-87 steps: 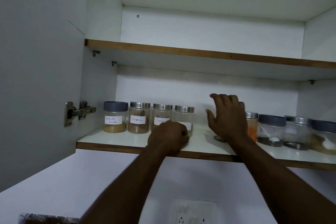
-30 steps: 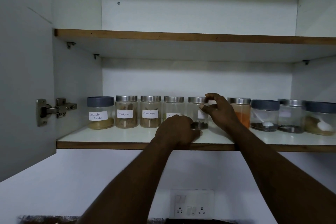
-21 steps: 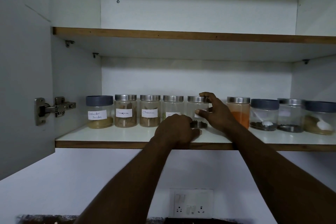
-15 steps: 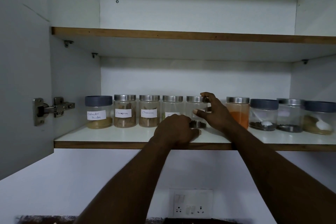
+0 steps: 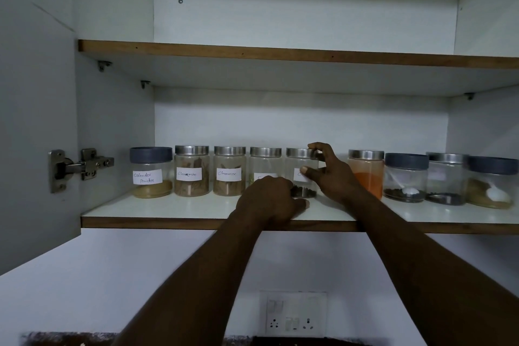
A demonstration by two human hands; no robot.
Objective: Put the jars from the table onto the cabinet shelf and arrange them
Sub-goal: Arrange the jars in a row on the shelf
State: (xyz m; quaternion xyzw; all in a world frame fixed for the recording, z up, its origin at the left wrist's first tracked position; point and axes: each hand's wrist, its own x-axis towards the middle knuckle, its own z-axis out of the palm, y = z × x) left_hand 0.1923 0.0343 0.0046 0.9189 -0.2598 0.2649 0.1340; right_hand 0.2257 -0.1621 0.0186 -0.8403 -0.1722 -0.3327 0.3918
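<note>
R hand point(image 5: 334, 177) pinches jar point(image 5: 295, 161) at lid and side, prob. aligning the row. L hand point(image 5: 269, 199), fisted, braces on shelf point(image 5: 168, 209).

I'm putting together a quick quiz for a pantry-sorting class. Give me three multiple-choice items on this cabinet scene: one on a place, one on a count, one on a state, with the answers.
1. Where in the row does the Coriander Powder jar stand? A far left end; B middle; C far right end.
2. How many jars in view on the lower shelf have dark grey lids? A one; B three; C six.
3. What is the right hand doing? A hanging idle; B pinching a steel-lidded jar; C making an empty fist.
Answers:
1 A, no jar stands left of it.
2 B, that jar, the third jar from the right and the rightmost jar have them.
3 B, its thumb is on the glass and a fingertip is on the lid rim.
</note>
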